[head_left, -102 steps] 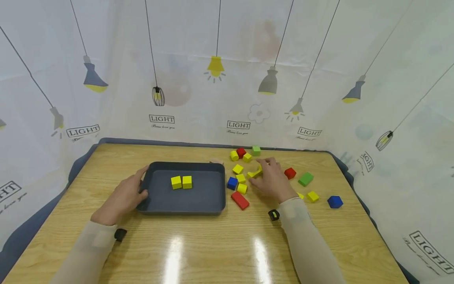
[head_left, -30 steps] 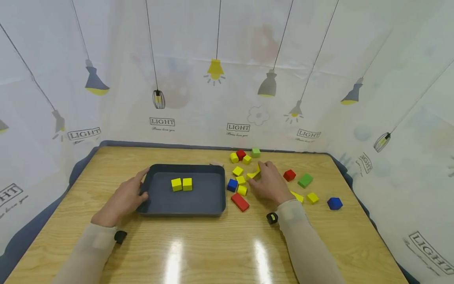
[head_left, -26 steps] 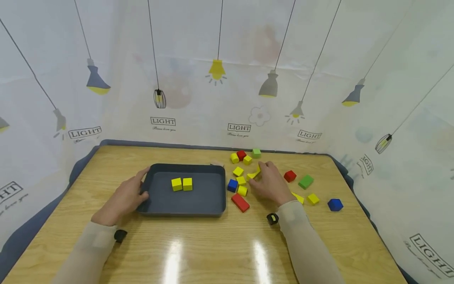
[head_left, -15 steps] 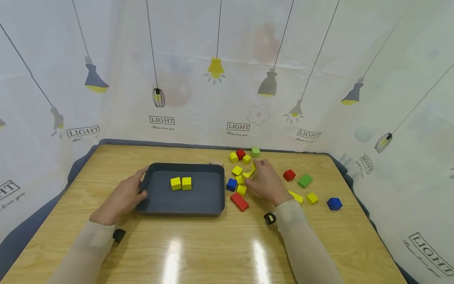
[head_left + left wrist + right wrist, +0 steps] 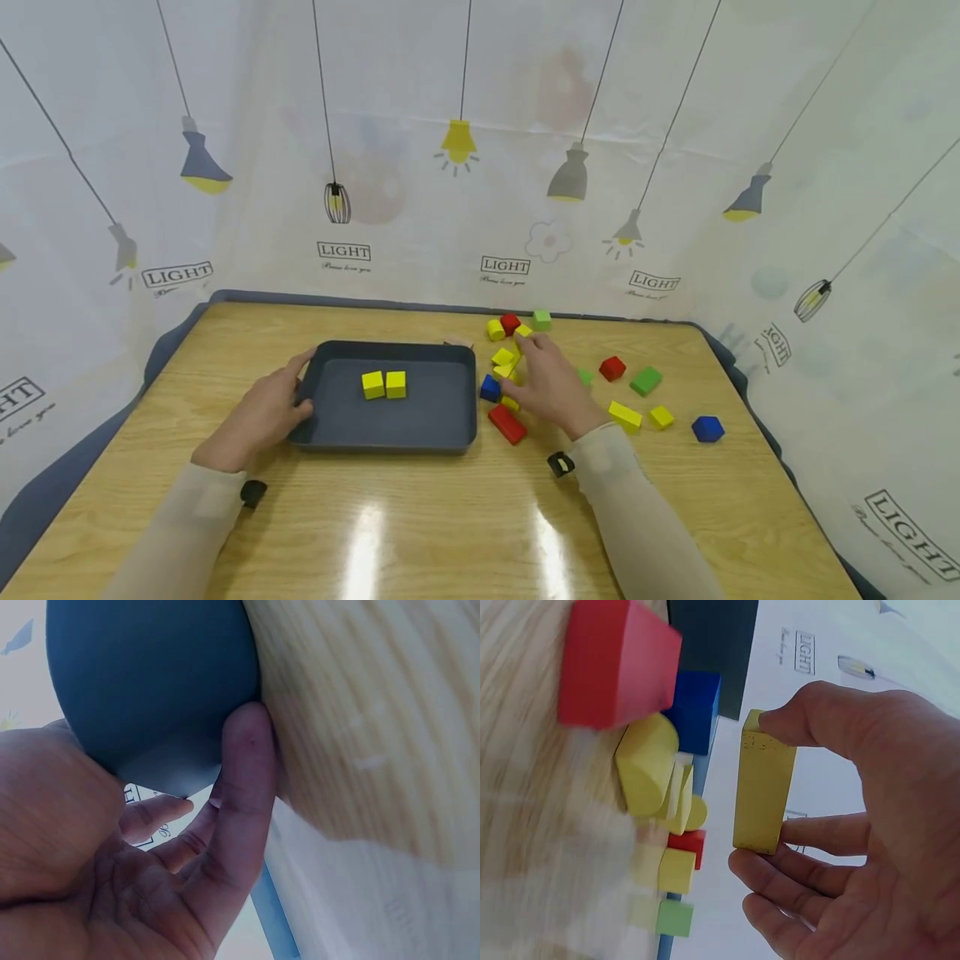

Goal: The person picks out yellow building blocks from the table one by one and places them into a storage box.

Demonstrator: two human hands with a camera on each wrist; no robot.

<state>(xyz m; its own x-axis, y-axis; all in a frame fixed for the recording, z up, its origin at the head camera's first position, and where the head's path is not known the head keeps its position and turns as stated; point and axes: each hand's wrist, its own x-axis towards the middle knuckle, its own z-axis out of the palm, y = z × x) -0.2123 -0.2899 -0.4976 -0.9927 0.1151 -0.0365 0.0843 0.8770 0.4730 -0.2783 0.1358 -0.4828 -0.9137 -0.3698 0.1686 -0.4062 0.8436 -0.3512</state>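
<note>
My left hand (image 5: 258, 417) holds the left end of a dark grey tray (image 5: 427, 429), thumb over the rim and fingers along the outside. In the left wrist view, one finger (image 5: 247, 772) lies along the tray's lower edge by the table. Two yellow cubes (image 5: 395, 385) sit side by side in the tray. To its right, my right hand (image 5: 555, 383) pinches a yellow arch block (image 5: 765, 787) between thumb and fingertips; its long flat side shows in the right wrist view. The hand is over a cluster of blocks and partly hides several of them.
Beside the tray's right edge lie a blue cube (image 5: 491, 387) and a red block (image 5: 507, 423). Farther right are a red cube (image 5: 612, 367), a green block (image 5: 646, 381), yellow blocks (image 5: 625, 417) and a blue block (image 5: 708, 429). A printed curtain (image 5: 420, 242) stands behind the table.
My right hand has gripped the yellow arch block and moved it left, over the other blocks toward the tray. A green block behind the hand has come into view. My left hand stays on the tray.
</note>
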